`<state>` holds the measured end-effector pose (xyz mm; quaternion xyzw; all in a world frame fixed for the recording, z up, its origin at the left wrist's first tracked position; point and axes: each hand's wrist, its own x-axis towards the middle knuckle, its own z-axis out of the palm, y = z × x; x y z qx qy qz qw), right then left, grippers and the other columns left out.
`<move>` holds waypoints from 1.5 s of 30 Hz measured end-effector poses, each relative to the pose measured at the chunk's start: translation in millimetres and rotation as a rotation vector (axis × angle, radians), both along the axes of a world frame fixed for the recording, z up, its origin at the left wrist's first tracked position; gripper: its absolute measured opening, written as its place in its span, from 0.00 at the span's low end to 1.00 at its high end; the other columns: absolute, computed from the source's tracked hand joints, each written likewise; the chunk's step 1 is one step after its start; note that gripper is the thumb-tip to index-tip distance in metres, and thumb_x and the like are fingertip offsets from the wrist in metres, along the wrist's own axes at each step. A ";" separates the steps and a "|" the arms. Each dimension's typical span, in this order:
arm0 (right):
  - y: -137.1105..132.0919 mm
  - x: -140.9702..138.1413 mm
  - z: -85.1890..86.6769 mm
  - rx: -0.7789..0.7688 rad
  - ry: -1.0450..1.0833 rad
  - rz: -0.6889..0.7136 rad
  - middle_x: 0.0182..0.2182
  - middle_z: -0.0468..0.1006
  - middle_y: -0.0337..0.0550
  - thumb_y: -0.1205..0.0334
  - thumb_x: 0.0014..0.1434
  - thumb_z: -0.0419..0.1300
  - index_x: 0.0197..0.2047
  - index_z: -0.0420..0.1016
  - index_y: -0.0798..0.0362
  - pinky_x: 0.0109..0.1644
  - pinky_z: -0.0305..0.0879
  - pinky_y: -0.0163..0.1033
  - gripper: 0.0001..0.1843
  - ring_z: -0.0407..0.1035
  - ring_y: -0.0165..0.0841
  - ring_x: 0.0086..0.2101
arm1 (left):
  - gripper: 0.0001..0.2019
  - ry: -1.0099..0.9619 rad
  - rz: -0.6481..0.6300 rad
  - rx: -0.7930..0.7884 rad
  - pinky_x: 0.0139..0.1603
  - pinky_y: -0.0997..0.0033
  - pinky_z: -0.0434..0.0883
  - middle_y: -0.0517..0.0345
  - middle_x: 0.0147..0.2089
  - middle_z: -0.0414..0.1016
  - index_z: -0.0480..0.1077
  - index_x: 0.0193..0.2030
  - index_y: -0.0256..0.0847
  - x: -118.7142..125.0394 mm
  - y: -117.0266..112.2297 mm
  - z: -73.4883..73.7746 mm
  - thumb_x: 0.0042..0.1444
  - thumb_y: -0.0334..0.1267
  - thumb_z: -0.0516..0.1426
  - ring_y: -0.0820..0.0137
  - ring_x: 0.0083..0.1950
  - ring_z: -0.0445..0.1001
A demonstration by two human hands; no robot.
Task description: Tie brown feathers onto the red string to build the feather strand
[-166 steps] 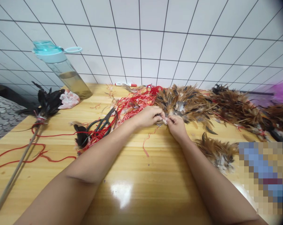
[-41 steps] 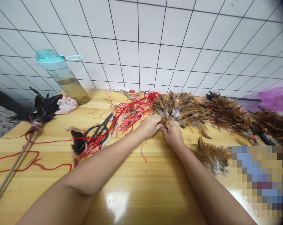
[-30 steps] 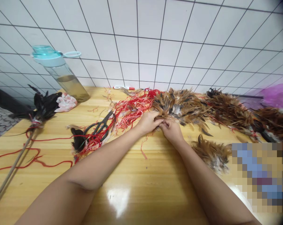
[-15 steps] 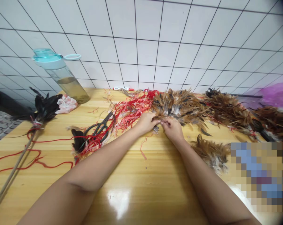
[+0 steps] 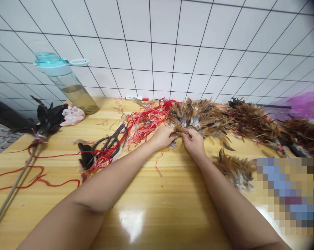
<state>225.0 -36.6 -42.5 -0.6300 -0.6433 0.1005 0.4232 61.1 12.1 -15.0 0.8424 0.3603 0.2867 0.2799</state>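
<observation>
Close together at the near edge of a brown feather pile (image 5: 206,114), my two hands work on a small tuft of brown feathers (image 5: 178,130). My left hand (image 5: 163,136) is closed with its fingertips pinching the tuft from the left. On the right side, my right hand (image 5: 193,139) pinches at the same tuft, thumb and forefinger pressed together. Red and pink strings (image 5: 149,119) lie tangled just left of the pile. A separate brown feather bunch (image 5: 233,168) rests on the table to the right of my right forearm.
Black-handled scissors (image 5: 111,142) lie among red strings at left. A stick with black feathers (image 5: 29,159) tied on crosses the left edge. Behind it stand a water bottle (image 5: 71,85) and a crumpled plastic bag (image 5: 73,115). A red-capped marker (image 5: 136,98) lies by the tiled wall.
My right hand has shifted slightly right, away from my left hand. More of the feather tuft now shows between the fingertips.
</observation>
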 end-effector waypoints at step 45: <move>-7.2 -10.5 23.8 -0.284 1.208 0.427 0.25 0.65 0.32 0.55 0.42 0.73 0.47 0.72 0.49 0.22 0.43 0.30 0.29 0.50 0.21 0.22 | 0.12 -1.039 -0.122 -1.089 0.31 0.81 0.68 0.59 0.27 0.73 0.72 0.32 0.30 6.6 -12.6 14.7 0.44 0.34 0.68 0.80 0.28 0.71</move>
